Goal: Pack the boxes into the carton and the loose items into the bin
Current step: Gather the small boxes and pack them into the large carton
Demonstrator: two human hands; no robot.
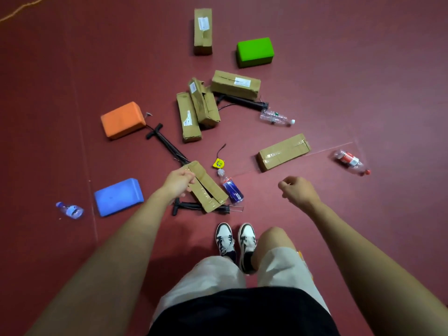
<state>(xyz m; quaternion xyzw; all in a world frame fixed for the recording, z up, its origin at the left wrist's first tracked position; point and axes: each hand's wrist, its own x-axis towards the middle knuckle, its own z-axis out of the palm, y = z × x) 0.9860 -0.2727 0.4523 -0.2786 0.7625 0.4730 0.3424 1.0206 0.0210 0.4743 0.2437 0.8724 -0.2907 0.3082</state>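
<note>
A: How far along is the packing?
B: Barely started, I'd judge. Neither the carton nor the bin is in view, and nearly everything lies scattered on the floor [363, 69].
A: Anything in hand?
B: 1 box. The left grip [179, 181] has its fingers curled round the far end of the held box [208, 190], which slants across a black pump [186, 205] just ahead of the shoes [236, 241]. I cannot tell whether it is clear of the floor.
A: The other?
B: The right grip [295, 190] is loosely curled and holds nothing.
A: Which boxes are left?
B: A far box [203, 31], a labelled box [235, 84], a heap of boxes [198, 110] and a taped box [283, 151], all unpacked.
A: Loose items?
B: 3 foam blocks: orange block [122, 120], green block [255, 52], blue block [118, 196]. 4 bottles: clear bottle [276, 117], red-labelled bottle [351, 162], small bottle [70, 210], and a blue bottle [231, 190] just beside the held box. Also a tape measure [219, 163], a long pump [167, 146] and a far pump [242, 103].
</note>
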